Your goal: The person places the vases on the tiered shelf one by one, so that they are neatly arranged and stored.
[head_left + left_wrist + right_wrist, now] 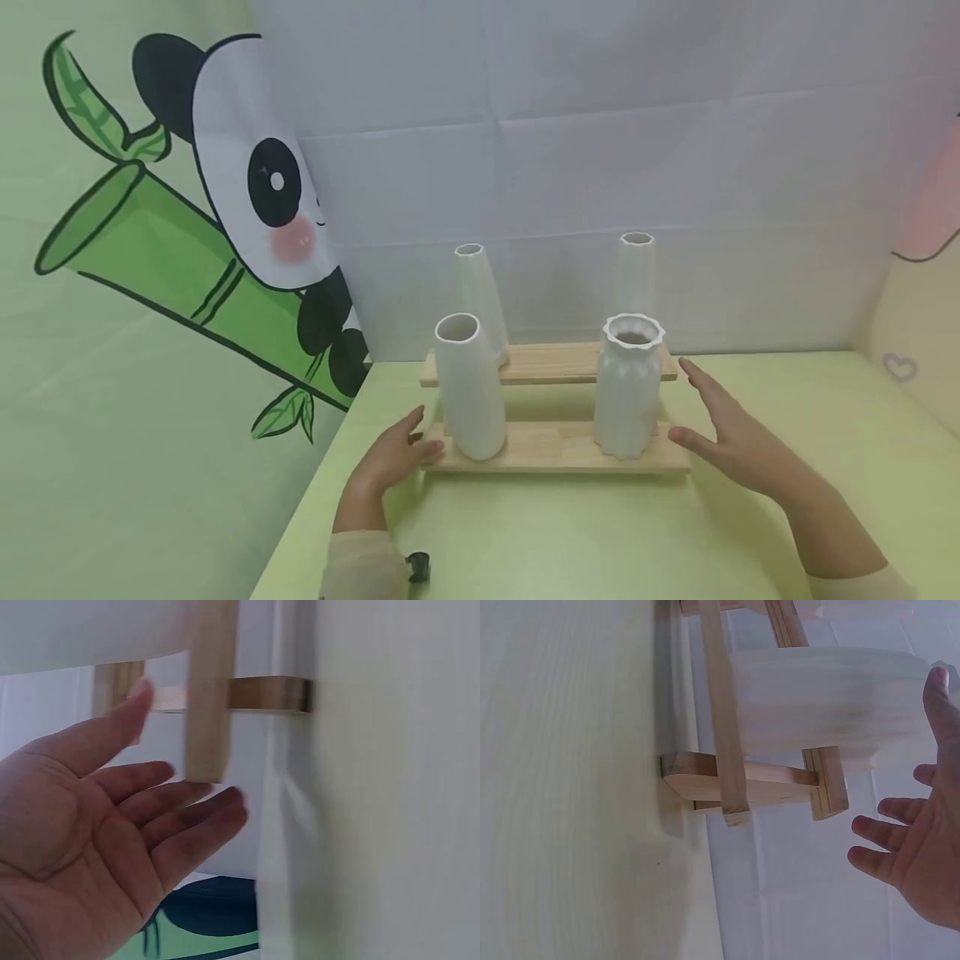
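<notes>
A two-tier wooden rack (551,448) carries white vases. On its front plank stand a smooth vase (472,400) at the left and a ruffled-rim vase (628,400) at the right. Behind them, on the rear plank (555,363), are a back left vase (480,300) and a back right vase (636,271). My left hand (392,457) is beside the rack's left end, holding nothing; in the left wrist view its fingers are loosely bent near the plank end (208,727). My right hand (738,446), fingers extended, hovers right of the ruffled-rim vase, apart from it.
The rack stands on a pale yellow-green table (570,542), close to a white backdrop (585,167). A small black object (418,567) lies by my left sleeve. On the left hangs a green panda-and-bamboo print (172,250).
</notes>
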Action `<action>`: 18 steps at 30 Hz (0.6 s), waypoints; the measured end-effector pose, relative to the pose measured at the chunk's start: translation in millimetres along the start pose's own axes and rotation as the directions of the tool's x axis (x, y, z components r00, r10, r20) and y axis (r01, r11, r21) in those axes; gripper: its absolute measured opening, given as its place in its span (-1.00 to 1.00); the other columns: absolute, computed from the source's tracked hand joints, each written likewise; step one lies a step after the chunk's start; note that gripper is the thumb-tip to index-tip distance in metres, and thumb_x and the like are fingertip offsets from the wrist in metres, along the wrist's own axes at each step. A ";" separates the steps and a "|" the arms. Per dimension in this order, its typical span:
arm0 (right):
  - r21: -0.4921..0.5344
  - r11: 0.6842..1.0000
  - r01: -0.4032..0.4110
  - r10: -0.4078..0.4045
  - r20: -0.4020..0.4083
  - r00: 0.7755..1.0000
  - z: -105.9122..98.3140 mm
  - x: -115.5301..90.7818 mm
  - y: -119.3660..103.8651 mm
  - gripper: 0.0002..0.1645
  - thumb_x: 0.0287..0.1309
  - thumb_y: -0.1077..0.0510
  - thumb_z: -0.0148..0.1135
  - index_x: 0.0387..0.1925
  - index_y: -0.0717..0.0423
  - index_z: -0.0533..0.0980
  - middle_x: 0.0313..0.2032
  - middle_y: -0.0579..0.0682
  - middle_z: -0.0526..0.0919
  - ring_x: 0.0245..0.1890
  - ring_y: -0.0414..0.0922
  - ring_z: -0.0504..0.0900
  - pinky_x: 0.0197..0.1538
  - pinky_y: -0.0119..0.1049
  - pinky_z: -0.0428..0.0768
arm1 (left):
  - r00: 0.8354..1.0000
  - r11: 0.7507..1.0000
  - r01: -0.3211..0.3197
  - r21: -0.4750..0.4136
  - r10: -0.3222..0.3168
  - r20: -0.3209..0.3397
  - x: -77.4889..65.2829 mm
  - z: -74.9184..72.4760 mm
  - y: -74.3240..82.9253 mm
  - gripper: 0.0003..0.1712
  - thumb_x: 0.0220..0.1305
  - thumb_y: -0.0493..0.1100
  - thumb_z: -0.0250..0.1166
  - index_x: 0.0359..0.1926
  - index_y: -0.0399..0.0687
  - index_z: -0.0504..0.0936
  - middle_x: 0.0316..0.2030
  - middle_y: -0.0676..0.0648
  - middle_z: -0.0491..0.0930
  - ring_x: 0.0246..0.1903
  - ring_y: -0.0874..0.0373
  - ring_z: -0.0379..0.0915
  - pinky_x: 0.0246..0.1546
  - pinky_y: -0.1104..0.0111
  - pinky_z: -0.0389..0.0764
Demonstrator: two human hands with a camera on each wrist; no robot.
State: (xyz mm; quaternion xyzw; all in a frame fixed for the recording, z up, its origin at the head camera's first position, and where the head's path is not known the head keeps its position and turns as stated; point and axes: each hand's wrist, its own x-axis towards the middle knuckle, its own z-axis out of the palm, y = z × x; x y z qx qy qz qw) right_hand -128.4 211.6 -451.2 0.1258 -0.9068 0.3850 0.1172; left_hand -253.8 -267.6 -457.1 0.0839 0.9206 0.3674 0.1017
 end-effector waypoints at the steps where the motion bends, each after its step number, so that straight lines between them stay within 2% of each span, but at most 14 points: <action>1: -0.011 1.000 0.007 -0.007 0.002 1.000 -1.8 0.5 -2.0 0.13 0.28 -0.03 0.27 0.56 -0.28 -0.30 0.56 0.01 -0.16 0.51 0.27 -0.07 0.31 0.42 0.12 | 1.000 1.000 -0.004 -0.011 0.004 -0.019 -1.1 -4.2 3.8 0.04 0.24 0.31 0.26 0.57 0.14 -0.04 0.50 -0.18 0.10 0.40 -0.25 0.16 0.35 -0.19 0.23; 5: -0.055 0.998 0.029 -0.029 -0.005 1.000 -8.9 1.1 -12.7 0.18 0.25 -0.06 0.30 0.55 -0.31 -0.34 0.57 0.00 -0.19 0.52 0.23 -0.11 0.35 0.41 0.07 | 0.994 0.996 -0.069 -0.062 0.063 -0.090 -12.2 -25.4 24.2 0.12 0.19 0.52 0.08 0.55 0.40 -0.32 0.57 -0.07 -0.22 0.49 -0.28 -0.10 0.40 -0.24 0.04; 8: -0.071 0.997 0.037 -0.039 -0.026 0.999 -13.8 -0.4 -21.3 0.22 0.23 -0.06 0.32 0.55 -0.30 -0.36 0.57 0.02 -0.20 0.53 0.22 -0.13 0.38 0.39 0.02 | 0.975 0.978 -0.181 -0.100 0.165 -0.150 -23.1 -37.9 43.2 0.08 0.28 0.45 0.07 0.52 0.47 -0.45 0.56 0.08 -0.42 0.54 -0.16 -0.36 0.43 -0.26 -0.13; 11: -0.074 0.996 0.042 -0.046 -0.055 0.997 -17.1 -2.1 -27.8 0.24 0.20 -0.05 0.35 0.55 -0.28 -0.36 0.57 0.02 -0.21 0.54 0.20 -0.15 0.42 0.35 -0.02 | 0.935 0.948 -0.305 -0.096 0.278 -0.222 -32.1 -43.6 59.2 0.02 0.39 0.30 0.07 0.50 0.48 -0.51 0.54 0.20 -0.53 0.55 0.02 -0.54 0.43 -0.27 -0.23; 13: -0.071 0.996 0.054 -0.060 -0.077 0.995 -18.5 -2.4 -30.5 0.26 0.18 -0.03 0.37 0.55 -0.26 -0.36 0.57 0.02 -0.22 0.54 0.18 -0.17 0.45 0.31 -0.06 | 0.909 0.927 -0.365 -0.087 0.335 -0.247 -37.8 -43.7 67.5 -0.01 0.42 0.28 0.04 0.49 0.50 -0.53 0.52 0.28 -0.58 0.54 0.09 -0.61 0.42 -0.29 -0.27; 16: -0.076 0.995 0.070 -0.079 -0.116 0.990 -20.1 -2.0 -33.8 0.29 0.15 -0.03 0.39 0.56 -0.23 -0.36 0.57 0.00 -0.24 0.55 0.15 -0.19 0.50 0.23 -0.12 | 0.865 0.890 -0.451 -0.065 0.418 -0.277 -47.6 -39.9 78.8 -0.02 0.39 0.38 -0.04 0.48 0.50 -0.54 0.50 0.32 -0.62 0.51 0.17 -0.73 0.40 -0.32 -0.34; 18: -0.089 0.993 0.082 -0.094 -0.137 0.986 -21.4 -1.2 -36.8 0.31 0.14 -0.03 0.41 0.56 -0.23 -0.36 0.57 -0.01 -0.25 0.55 0.15 -0.19 0.51 0.20 -0.13 | 0.825 0.861 -0.508 -0.028 0.477 -0.302 -55.8 -35.9 87.9 0.01 0.33 0.48 -0.10 0.50 0.46 -0.54 0.50 0.29 -0.64 0.49 0.18 -0.80 0.39 -0.33 -0.39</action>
